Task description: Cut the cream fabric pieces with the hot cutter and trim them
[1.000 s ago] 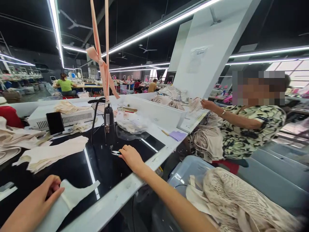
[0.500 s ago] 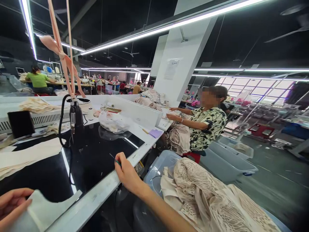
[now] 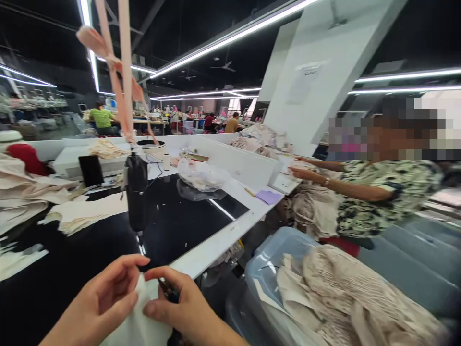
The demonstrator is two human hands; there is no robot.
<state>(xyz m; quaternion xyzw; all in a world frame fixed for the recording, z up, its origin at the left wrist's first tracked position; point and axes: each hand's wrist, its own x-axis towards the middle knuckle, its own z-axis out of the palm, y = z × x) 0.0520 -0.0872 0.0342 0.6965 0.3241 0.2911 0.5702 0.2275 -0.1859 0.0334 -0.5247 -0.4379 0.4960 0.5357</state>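
Observation:
My left hand (image 3: 108,293) is closed on a piece of white fabric (image 3: 133,322), pinching its upper edge between thumb and fingers. Right beside it, my right hand (image 3: 183,298) holds small dark thread snips (image 3: 168,291) in its curled fingers, blades pointing up and left. The right thumb and index finger are at the same fabric edge; whether they grip it I cannot tell. Just beyond both hands, a black hand-held device (image 3: 137,192) hangs from pink fabric strips (image 3: 124,72) over the dark tabletop (image 3: 97,245).
Cream fabric pieces (image 3: 90,211) lie on the left of the table. A clear plastic bag (image 3: 201,175) and purple cloth (image 3: 268,196) sit farther back. At right, a plastic bin (image 3: 257,259) holds beige patterned garments (image 3: 334,288). A co-worker (image 3: 382,187) sits beyond it.
My right hand has come from the table edge with the snips to the white fabric. My left hand has raised the fabric toward the middle. The view has turned left.

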